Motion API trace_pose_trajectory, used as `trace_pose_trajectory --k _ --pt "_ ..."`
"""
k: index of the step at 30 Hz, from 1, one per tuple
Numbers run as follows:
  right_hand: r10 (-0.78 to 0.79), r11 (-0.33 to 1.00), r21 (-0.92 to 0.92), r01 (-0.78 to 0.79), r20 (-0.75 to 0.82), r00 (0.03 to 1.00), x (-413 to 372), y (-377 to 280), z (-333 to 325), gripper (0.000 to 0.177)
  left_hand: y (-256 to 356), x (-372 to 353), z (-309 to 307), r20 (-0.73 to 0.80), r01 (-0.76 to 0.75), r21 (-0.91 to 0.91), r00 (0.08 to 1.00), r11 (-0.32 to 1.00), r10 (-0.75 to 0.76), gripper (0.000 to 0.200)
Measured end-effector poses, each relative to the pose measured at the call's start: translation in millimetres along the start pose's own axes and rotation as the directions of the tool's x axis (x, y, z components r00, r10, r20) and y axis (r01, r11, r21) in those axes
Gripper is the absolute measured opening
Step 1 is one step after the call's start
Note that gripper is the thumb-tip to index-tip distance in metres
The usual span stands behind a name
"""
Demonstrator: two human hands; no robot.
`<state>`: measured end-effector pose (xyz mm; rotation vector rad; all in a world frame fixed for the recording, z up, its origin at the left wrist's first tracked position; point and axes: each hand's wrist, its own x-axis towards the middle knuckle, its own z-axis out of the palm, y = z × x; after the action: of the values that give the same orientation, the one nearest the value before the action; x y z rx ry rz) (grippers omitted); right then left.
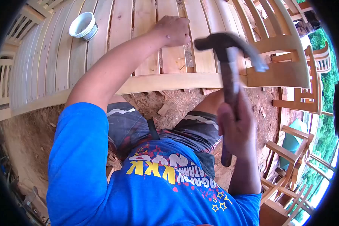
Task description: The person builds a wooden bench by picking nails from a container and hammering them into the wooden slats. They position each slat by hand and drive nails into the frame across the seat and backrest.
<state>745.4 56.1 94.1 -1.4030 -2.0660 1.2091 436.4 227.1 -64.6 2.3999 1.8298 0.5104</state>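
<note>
My right hand [239, 128] is wrapped round the handle of a claw hammer [229, 71], which is raised near the front edge of a slatted wooden bench seat [154, 82]. The hammer head is slightly blurred. My left hand [173, 31] is closed and rests on the slats, left of the hammer head; whatever its fingers hold, if anything, is hidden. Between that hand and the front rail, small nails [182, 67] stick up from the slats. A white ribbed cup [83, 27] stands on the slats to the left; its contents cannot be made out.
The bench's slatted armrest [278, 45] rises at the right. More wooden furniture frames [295, 150] stand at the lower right, beside greenery. Wood scraps and shavings litter the dirt floor [173, 105] under the bench, around my legs.
</note>
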Motion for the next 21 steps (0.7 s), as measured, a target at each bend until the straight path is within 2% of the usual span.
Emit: trace_pose_trajectory --k 3,4,6,7,8,9,10,11,12,14,15,16,18,20,21 --pt "-0.228 0.932 -0.282 0.229 0.039 0.973 8.2 43.0 14.1 0.060 9.0 -1.2 -10.5 0.037 0.061 0.023 0.997 0.998 -0.062 0.036" --pt "-0.149 0.953 -0.261 0.151 0.030 0.988 6.5 27.6 10.5 0.060 8.8 -0.1 -6.9 0.003 0.068 -0.017 0.998 0.998 -0.068 0.033" --pt "0.120 0.989 -0.079 -0.122 -0.029 0.992 -1.3 -39.5 -7.2 0.060 5.1 -1.0 0.1 -0.069 0.094 -0.092 0.992 0.991 -0.101 0.027" --pt "-0.156 0.975 0.116 0.189 -0.246 0.957 -5.8 -17.1 -7.5 0.037 6.4 -3.4 -3.0 -0.055 0.084 -0.069 0.995 0.994 -0.088 0.028" --pt "-0.285 0.920 0.146 0.365 -0.389 0.876 -12.5 -15.7 -18.2 0.037 7.3 -4.3 -6.6 -0.039 0.072 -0.047 0.997 0.996 -0.074 0.028" --pt "-0.360 0.865 0.133 0.484 -0.507 0.783 -10.5 -44.1 -21.8 0.039 8.5 -5.0 -8.6 -0.020 0.054 -0.025 0.998 0.998 -0.054 0.029" --pt "-0.376 0.837 0.107 0.537 -0.601 0.705 -10.3 -64.2 -21.5 0.042 7.2 -4.0 -8.4 0.004 0.027 0.007 1.000 1.000 -0.027 0.030" --pt "-0.372 0.825 0.128 0.551 -0.611 0.699 -10.7 -72.2 -24.3 0.047 4.4 -3.0 -6.5 -0.003 0.027 0.009 1.000 1.000 -0.027 0.029" --pt "-0.351 0.845 0.125 0.521 -0.605 0.715 -11.4 -71.5 -27.8 0.052 2.8 -1.9 -1.6 -0.009 0.024 0.010 1.000 1.000 -0.024 0.029" --pt "-0.322 0.929 0.064 0.364 -0.346 0.882 -9.7 -25.1 -32.8 0.037 1.6 0.0 0.1 -0.016 0.052 -0.011 0.998 0.999 -0.053 0.027" --pt "-0.300 0.953 -0.082 0.291 -0.127 0.945 -4.2 17.1 -29.6 0.027 2.1 0.3 -0.6 -0.013 0.083 -0.033 0.996 0.996 -0.084 0.026" --pt "-0.239 0.949 -0.215 0.232 -0.007 0.971 8.5 36.8 -7.1 0.024 5.4 -0.5 -0.2 -0.004 0.109 -0.056 0.994 0.992 -0.110 0.026" --pt "-0.081 0.963 -0.254 0.086 0.030 0.996 12.3 20.2 11.6 0.034 14.1 9.7 -3.1 -0.008 0.069 -0.044 0.998 0.997 -0.069 0.027" --pt "0.071 0.997 -0.019 -0.071 -0.033 0.997 3.0 -36.8 0.8 0.064 7.8 8.8 -6.1 -0.009 0.065 -0.018 0.998 0.998 -0.065 0.029" --pt "-0.121 0.989 0.070 0.133 -0.156 0.980 -0.9 -33.9 -4.8 0.052 9.5 4.3 -1.8 0.002 0.066 -0.018 0.998 0.998 -0.066 0.029"
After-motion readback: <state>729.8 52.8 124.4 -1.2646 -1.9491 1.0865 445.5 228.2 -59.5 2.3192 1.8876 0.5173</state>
